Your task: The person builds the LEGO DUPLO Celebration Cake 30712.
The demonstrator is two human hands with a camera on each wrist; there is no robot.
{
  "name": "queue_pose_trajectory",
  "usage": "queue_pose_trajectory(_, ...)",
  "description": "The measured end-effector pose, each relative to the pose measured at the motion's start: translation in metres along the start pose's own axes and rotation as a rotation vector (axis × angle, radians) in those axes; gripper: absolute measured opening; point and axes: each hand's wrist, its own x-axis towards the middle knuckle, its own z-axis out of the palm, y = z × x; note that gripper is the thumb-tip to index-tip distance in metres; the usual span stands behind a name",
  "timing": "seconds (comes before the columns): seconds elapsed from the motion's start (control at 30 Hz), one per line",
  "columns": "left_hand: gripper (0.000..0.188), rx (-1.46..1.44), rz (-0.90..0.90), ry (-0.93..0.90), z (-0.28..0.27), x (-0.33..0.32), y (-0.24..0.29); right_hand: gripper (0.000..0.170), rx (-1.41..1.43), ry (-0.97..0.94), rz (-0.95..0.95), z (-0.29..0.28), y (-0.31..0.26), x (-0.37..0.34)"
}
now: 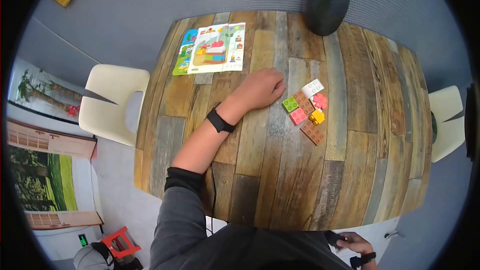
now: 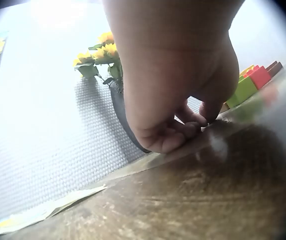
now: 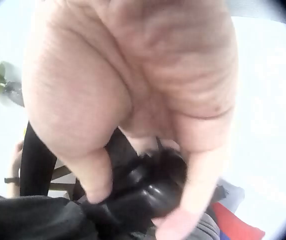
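My left hand (image 1: pixel 261 89) rests on the wooden table (image 1: pixel 280 185), fingers loosely curled and nothing in them. Just right of it lies a cluster of toy building bricks: a green brick (image 1: pixel 290 104), a pink brick (image 1: pixel 298 116), a white brick (image 1: pixel 313 87), a yellow piece (image 1: pixel 317 117), a coral flower piece (image 1: pixel 320 101) and two brown bricks, one (image 1: pixel 312 133) nearest me. Low at the front edge, my right hand (image 1: pixel 356 244) grips a shiny black object (image 3: pixel 153 195) between thumb and fingers; its kind is unclear.
A printed building leaflet (image 1: pixel 217 47) lies at the table's far left. A dark vase (image 1: pixel 327 5) with yellow flowers stands at the back. White chairs flank the table, one on the left (image 1: pixel 112 97) and one on the right (image 1: pixel 446 120). A black cable (image 1: pixel 213 200) hangs by my left arm.
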Motion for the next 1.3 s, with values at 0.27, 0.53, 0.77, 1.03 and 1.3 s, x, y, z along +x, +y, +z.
queue_pose_trajectory(0.27, 0.024, 0.029, 0.006, 0.03, 0.001, -0.002, -0.004, 0.032, -0.422, 0.714, -0.719, 0.064, -0.015, 0.093)
queue_pose_trajectory(0.53, 0.023, 0.025, 0.042, 0.025, 0.0, 0.002, -0.003, 0.035, -0.764, 0.765, -0.791, 0.072, -0.035, 0.08)
queue_pose_trajectory(0.77, 0.023, 0.052, 0.039, 0.027, 0.002, 0.0, 0.0, 0.036, -0.961, 0.685, -0.801, 0.058, -0.033, 0.118)
queue_pose_trajectory(1.03, 0.023, 0.037, 0.062, 0.04, 0.003, 0.001, -0.004, 0.037, -0.906, 0.314, -0.652, 0.031, -0.036, 0.106)
queue_pose_trajectory(1.3, 0.024, 0.066, 0.064, 0.059, 0.003, -0.001, -0.003, 0.038, -0.797, 0.302, -0.642, 0.032, -0.026, 0.078)
